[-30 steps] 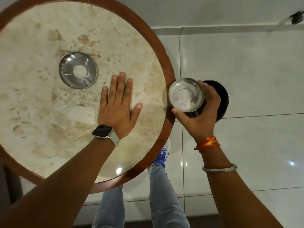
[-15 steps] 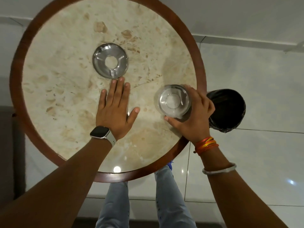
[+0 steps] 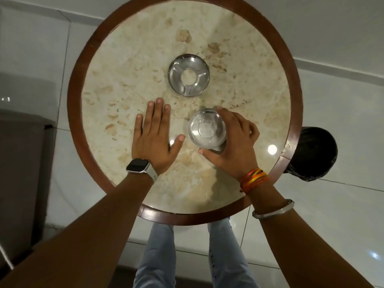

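Now | right hand (image 3: 232,146) grips round steel cup (image 3: 206,128) | marble table (image 3: 124,84)

A home room: round marble table (image 3: 124,84), glossy tiled floor (image 3: 332,121).

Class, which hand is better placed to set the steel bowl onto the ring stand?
Right: the right hand grips the steel bowl near the ring stand; the left hand lies flat, empty.
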A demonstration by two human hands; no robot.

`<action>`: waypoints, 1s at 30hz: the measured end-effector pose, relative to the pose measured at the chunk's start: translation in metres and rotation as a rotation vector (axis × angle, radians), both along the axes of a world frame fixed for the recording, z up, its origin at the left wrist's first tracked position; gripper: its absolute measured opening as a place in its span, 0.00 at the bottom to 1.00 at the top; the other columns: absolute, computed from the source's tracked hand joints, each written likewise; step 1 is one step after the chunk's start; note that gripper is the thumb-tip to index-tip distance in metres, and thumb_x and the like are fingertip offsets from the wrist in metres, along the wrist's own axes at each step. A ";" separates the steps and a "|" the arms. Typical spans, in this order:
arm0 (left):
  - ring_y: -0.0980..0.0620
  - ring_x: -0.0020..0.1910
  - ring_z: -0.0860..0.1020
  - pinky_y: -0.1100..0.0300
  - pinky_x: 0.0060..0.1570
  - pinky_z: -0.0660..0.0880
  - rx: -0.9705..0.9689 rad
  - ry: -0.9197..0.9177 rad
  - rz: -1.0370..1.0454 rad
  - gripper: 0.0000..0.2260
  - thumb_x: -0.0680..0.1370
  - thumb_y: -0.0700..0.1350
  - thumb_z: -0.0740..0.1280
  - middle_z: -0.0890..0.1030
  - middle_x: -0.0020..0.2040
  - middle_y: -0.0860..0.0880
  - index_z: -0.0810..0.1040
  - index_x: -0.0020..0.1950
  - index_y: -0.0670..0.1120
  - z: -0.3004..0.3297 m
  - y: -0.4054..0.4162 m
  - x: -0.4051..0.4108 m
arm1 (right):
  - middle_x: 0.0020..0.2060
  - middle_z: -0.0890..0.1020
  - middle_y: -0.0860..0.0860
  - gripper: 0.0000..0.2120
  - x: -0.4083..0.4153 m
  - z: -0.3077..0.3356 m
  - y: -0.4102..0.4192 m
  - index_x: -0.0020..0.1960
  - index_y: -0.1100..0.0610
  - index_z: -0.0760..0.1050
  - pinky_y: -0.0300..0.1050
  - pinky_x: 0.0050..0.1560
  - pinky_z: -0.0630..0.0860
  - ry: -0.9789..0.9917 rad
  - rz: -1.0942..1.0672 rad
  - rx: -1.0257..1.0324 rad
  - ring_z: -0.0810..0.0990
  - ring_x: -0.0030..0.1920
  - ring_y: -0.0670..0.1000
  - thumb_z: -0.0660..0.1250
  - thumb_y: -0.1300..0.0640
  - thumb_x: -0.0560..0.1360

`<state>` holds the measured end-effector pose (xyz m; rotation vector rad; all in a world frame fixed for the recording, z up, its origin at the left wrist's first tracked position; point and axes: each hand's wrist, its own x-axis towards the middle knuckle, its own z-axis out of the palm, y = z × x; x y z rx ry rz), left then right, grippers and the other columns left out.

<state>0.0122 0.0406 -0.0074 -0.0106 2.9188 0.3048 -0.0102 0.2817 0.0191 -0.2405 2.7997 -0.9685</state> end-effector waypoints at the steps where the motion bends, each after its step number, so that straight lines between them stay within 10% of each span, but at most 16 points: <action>1: 0.46 0.88 0.42 0.43 0.86 0.41 0.004 0.004 0.013 0.38 0.85 0.65 0.50 0.45 0.90 0.46 0.46 0.89 0.46 0.000 -0.001 0.001 | 0.76 0.75 0.47 0.54 -0.001 0.001 -0.003 0.81 0.53 0.68 0.36 0.77 0.45 -0.006 -0.001 0.001 0.69 0.77 0.52 0.86 0.41 0.61; 8: 0.46 0.88 0.41 0.43 0.86 0.39 -0.017 0.000 0.026 0.39 0.85 0.65 0.51 0.44 0.90 0.46 0.45 0.89 0.45 0.000 0.000 0.000 | 0.77 0.73 0.49 0.51 -0.011 0.012 -0.009 0.83 0.53 0.64 0.50 0.77 0.59 -0.067 -0.056 -0.079 0.68 0.76 0.53 0.78 0.31 0.68; 13: 0.46 0.88 0.42 0.44 0.85 0.38 -0.021 -0.015 0.025 0.39 0.84 0.65 0.51 0.44 0.90 0.46 0.46 0.89 0.45 0.004 0.001 0.000 | 0.73 0.72 0.53 0.38 -0.082 0.031 -0.044 0.79 0.57 0.69 0.61 0.67 0.79 -0.028 -0.244 -0.179 0.76 0.71 0.57 0.79 0.47 0.74; 20: 0.46 0.88 0.42 0.41 0.86 0.41 -0.020 -0.015 0.034 0.38 0.85 0.65 0.51 0.45 0.90 0.46 0.47 0.89 0.46 0.002 0.001 0.000 | 0.83 0.59 0.57 0.54 -0.159 0.059 -0.112 0.87 0.42 0.54 0.73 0.71 0.73 -0.311 0.106 0.396 0.57 0.83 0.70 0.75 0.26 0.69; 30: 0.46 0.89 0.44 0.42 0.85 0.42 -0.016 0.006 0.039 0.38 0.84 0.66 0.51 0.47 0.90 0.46 0.49 0.89 0.46 0.003 0.001 -0.001 | 0.79 0.62 0.57 0.46 -0.152 0.054 -0.121 0.82 0.47 0.62 0.66 0.62 0.78 -0.233 0.158 0.531 0.63 0.78 0.69 0.78 0.37 0.70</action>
